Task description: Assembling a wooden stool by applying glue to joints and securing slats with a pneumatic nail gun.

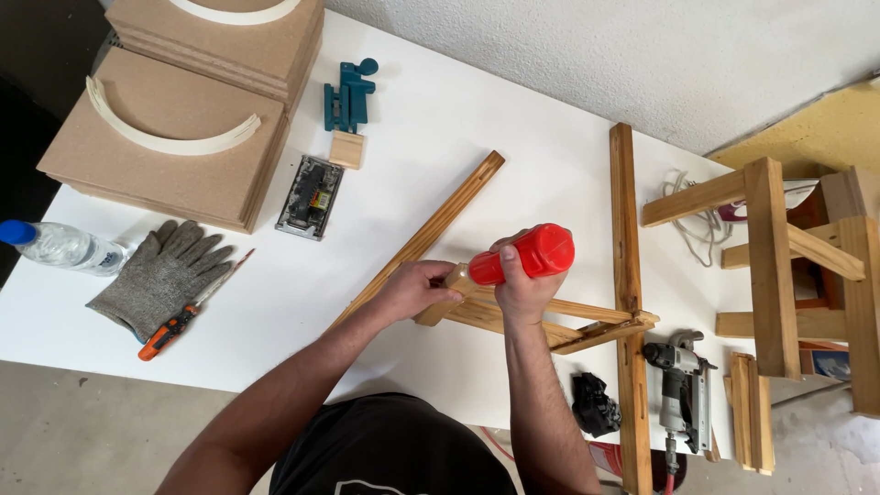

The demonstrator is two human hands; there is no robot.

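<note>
Centrally, near the front edge of the white table [458,110], grips a red bottle [527,254] in the right hand [522,284], fist closed round its body, nozzle tipped down and left onto the end of a short wooden strip [456,278]. Pinches that strip end with the left hand [417,286], fingers curled tight about it, just beside the nozzle. To do this well, judging from the pose: squeeze gently, hold the nozzle touching the wood, steady the strip against the other joined strips [559,325] and spread whatever comes out evenly rather than in a blob; cannot tell whether anything is flowing yet. Looks like smooth, glossy plastic on the bottle, rounded and thick; warm, honey-coloured timber on the strips, straight-edged and slim, with a slot along the long upright piece [625,229] and a groove down the slanted one [431,234]. Lies apart to the left: a grey knitted glove [160,270], rough in weave, an orange-handled cutter [170,332] touching it, and a clear water bottle [60,246] with a blue cap. Stacks up beyond them as flat brown boards [156,147], matt and dusty-looking, with pale curved strips on top. Rests near the right forearm: a metal nail gun [683,385] and a crumpled black cloth [596,403].
</note>
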